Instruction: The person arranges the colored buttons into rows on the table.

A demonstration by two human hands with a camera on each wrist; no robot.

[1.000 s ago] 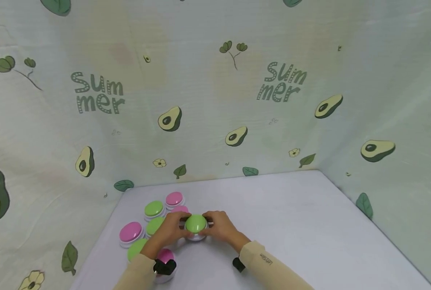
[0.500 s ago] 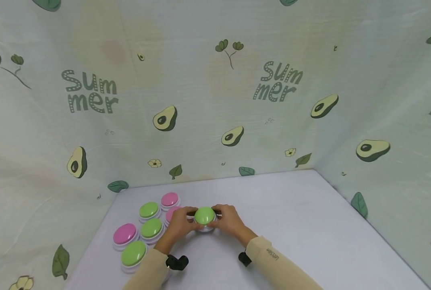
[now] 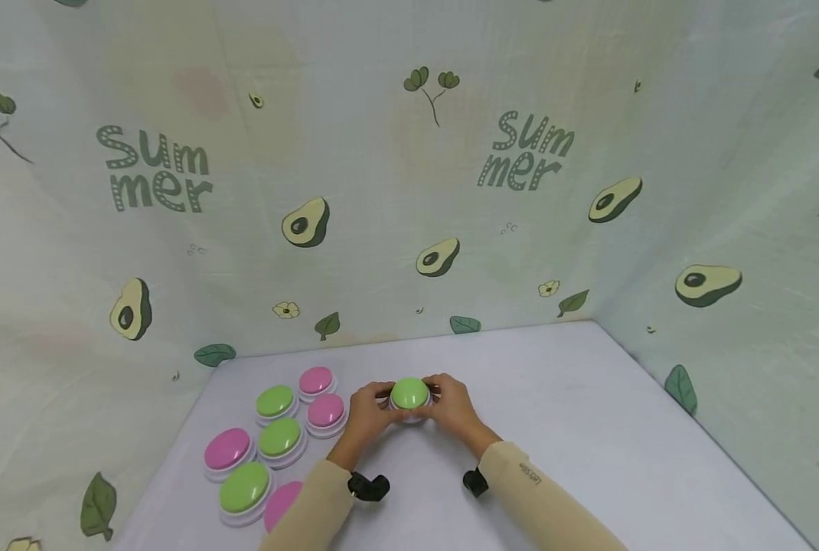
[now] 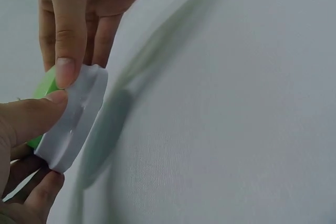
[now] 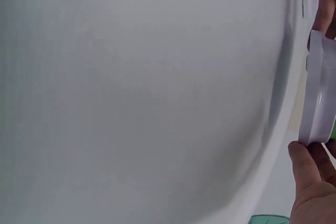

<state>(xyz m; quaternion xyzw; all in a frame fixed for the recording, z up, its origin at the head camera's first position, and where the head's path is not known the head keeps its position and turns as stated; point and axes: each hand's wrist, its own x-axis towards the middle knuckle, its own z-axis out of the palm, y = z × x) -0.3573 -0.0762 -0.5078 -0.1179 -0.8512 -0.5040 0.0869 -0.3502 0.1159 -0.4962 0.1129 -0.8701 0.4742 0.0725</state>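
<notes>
A green-topped push button [image 3: 409, 393] with a white round base is held between both hands near the middle of the table. My left hand [image 3: 368, 414] grips its left side, thumb at the front and fingers around the rim. From the other side my right hand [image 3: 454, 405] grips it the same way. In the left wrist view the white base [image 4: 76, 114] hangs over the table, a gap and a shadow beneath it. The right wrist view shows the button's base [image 5: 318, 90] at the right edge, partly cut off, with fingers at both ends.
Left of the hands stand several buttons, among them a pink button [image 3: 326, 411], a green button [image 3: 279, 437] and another pink button [image 3: 227, 449]. The left sleeve [image 3: 313, 501] partly covers a pink button [image 3: 282, 505]. A printed cloth [image 3: 375, 168] hangs behind the white table [image 3: 554, 428].
Both hands have carried the green button to the right and farther back, away from the group. More of the pink buttons beside the left arm shows now. The head view has shifted slightly right.
</notes>
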